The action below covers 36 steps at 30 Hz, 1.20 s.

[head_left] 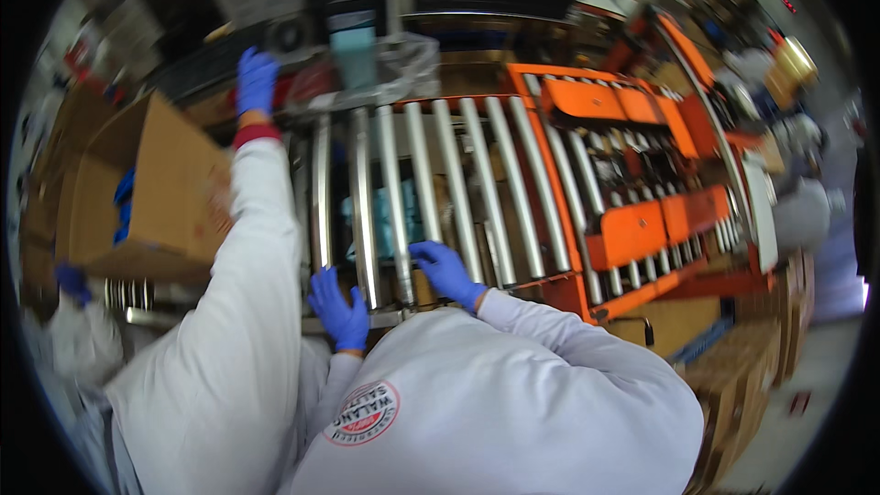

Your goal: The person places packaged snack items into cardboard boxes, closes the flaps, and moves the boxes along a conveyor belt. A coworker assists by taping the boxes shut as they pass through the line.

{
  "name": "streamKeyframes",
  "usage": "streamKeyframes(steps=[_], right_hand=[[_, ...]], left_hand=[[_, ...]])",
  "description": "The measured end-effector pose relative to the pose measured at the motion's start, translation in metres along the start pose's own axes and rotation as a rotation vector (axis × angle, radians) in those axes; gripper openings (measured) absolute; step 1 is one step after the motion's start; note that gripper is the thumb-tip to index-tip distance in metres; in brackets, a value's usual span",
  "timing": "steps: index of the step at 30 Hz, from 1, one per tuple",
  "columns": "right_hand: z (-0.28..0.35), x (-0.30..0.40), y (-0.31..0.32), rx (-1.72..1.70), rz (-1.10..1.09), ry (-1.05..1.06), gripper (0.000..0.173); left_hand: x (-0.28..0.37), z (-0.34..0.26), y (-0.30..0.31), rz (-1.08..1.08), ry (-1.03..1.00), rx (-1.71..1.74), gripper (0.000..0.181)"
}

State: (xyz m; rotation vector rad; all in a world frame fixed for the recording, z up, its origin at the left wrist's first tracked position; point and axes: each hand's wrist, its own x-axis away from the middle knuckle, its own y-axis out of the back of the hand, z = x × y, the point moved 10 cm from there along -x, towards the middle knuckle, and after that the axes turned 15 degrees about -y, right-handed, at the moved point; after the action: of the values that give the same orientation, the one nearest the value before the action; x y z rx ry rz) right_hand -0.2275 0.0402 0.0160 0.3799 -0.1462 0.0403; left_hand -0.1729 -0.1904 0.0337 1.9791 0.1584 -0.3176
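Note:
Both of my hands wear blue gloves and hold nothing. My left hand [342, 311] rests at the near rail of a roller conveyor [450, 182], its fingers extended and its thumb apart. Farther right, my right hand [445, 272] is over the near ends of the metal rollers, fingers loosely apart. Whether it touches them I cannot tell. Teal material [399, 216] shows through the gaps under the rollers. To my left, a co-worker's blue-gloved hand [257, 86] reaches toward the back of the conveyor.
An orange-framed carton sealer [629, 240] joins the conveyor at right. An open cardboard box [175, 185] with blue contents stands at left. Clear plastic film [405, 72] lies behind the rollers. Cardboard boxes [739, 385] are stacked at lower right. Another gloved hand [73, 283] shows far left.

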Motion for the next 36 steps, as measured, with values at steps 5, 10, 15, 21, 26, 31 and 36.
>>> streamKeyframes(steps=[5, 10, 15, 21, 26, 31, 36], right_hand=[[-0.001, 0.017, 0.02, -0.057, -0.005, -0.042, 0.026], [-0.02, 0.022, 0.062, -0.008, -0.14, -0.047, 0.024], [-0.036, 0.033, 0.101, -0.098, -0.215, -0.085, 0.024], [-0.05, 0.02, 0.101, -0.157, -0.113, -0.093, 0.024], [-0.048, 0.014, 0.088, -0.224, 0.002, -0.08, 0.026], [-0.021, 0.009, 0.056, -0.084, 0.113, -0.048, 0.024], [-0.019, 0.002, 0.034, -0.124, 0.179, -0.027, 0.024]], left_hand=[[0.003, 0.0, -0.002, -0.019, -0.014, 0.001, 0.065], [-0.008, -0.017, -0.014, 0.01, -0.03, 0.059, 0.065], [-0.019, -0.038, -0.031, 0.046, -0.061, 0.197, 0.063], [0.012, 0.008, -0.003, -0.089, 0.144, 0.245, 0.062], [0.026, 0.041, -0.021, -0.109, 0.202, 0.039, 0.055], [0.025, 0.034, -0.018, -0.117, 0.109, -0.186, 0.059], [0.013, -0.018, 0.011, -0.087, -0.122, -0.763, 0.06]])
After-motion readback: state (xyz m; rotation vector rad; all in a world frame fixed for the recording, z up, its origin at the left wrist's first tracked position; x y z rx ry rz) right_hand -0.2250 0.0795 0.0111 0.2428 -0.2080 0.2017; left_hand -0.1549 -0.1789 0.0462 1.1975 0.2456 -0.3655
